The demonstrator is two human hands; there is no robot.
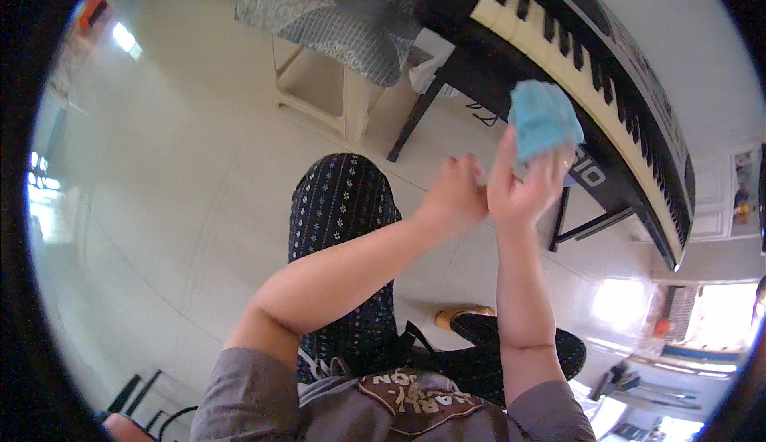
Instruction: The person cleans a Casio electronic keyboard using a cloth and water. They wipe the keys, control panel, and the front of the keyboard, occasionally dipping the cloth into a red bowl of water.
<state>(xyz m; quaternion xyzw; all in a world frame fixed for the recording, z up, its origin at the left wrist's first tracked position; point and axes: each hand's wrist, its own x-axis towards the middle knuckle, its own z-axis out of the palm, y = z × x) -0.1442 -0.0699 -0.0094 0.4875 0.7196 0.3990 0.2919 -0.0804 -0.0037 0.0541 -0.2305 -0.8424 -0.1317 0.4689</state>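
Note:
A light-blue cloth (543,120) is in my right hand (529,187), raised in front of the edge of a black Casio keyboard (574,53). The cloth covers the ends of my fingers and hides a bit of the keyboard's front. Close beside my right wrist is my left hand (458,193), its fingers curled and blurred; whether it holds anything small cannot be told. Both forearms reach forward over my lap, above patterned black trousers (344,202).
The keyboard rests on a black stand (413,122). Left of it, a cream plastic stool (353,107) bears a grey patterned cushion (359,35) and a white one. Dark cables (488,117) hang beneath the keyboard. Pale tiled floor (179,143) spreads around my legs.

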